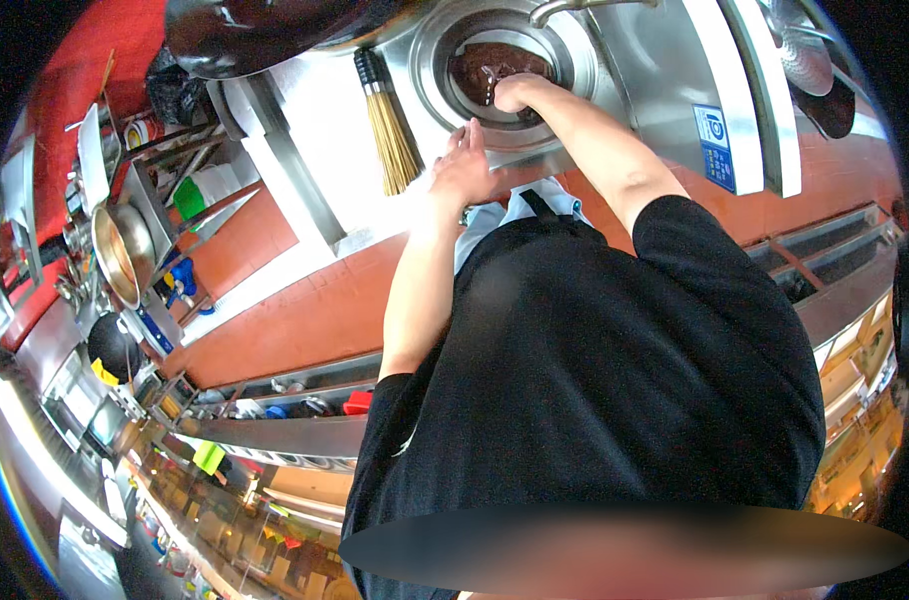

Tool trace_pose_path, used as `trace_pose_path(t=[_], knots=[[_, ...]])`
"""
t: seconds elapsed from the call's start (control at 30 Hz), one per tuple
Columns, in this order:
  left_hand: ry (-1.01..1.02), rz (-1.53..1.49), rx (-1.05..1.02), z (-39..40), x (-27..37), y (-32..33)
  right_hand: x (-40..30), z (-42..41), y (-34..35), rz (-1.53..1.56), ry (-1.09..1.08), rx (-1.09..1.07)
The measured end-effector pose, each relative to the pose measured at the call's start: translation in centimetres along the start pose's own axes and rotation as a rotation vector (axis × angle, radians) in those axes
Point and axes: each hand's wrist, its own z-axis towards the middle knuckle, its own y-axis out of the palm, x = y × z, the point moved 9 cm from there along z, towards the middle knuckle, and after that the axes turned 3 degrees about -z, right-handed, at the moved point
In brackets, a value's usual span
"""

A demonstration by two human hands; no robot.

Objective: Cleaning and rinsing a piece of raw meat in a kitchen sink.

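My right hand [520, 93] reaches down into a round metal basin [586, 79] set in a steel counter. Its fingers are bent and partly hidden, so what it may hold cannot be told. Dark reddish-brown liquid or a dark surface [492, 64] shows inside the basin, with bright glints beside the hand. My left hand [463, 166] is at the basin's near left edge, fingers extended, with nothing seen in it. A bamboo wok brush [391, 139] with a black-wrapped handle lies on the counter to the left. A metal faucet [548, 11] curves over the basin's far rim.
A large dark wok [259, 34] stands at the upper left. Steel panels [724, 97] rise on the right, with a ladle [805, 60] beyond them. Far left are a metal pan [124, 255] and shelves of kitchenware. A long steel counter [289, 436] runs behind me.
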Motion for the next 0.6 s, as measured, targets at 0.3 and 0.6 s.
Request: trace_pose_path(t=[0.3, 0.6], knots=[[-0.021, -0.003, -0.017, 0.4, 0.2, 0.0, 0.2, 0.3, 0.9, 0.036, 0.067, 0.126], [-0.003, 0.011, 0.024, 0.6, -1.2, 1.1, 1.5, -0.5, -1.1, 0.127, 0.217, 0.295]])
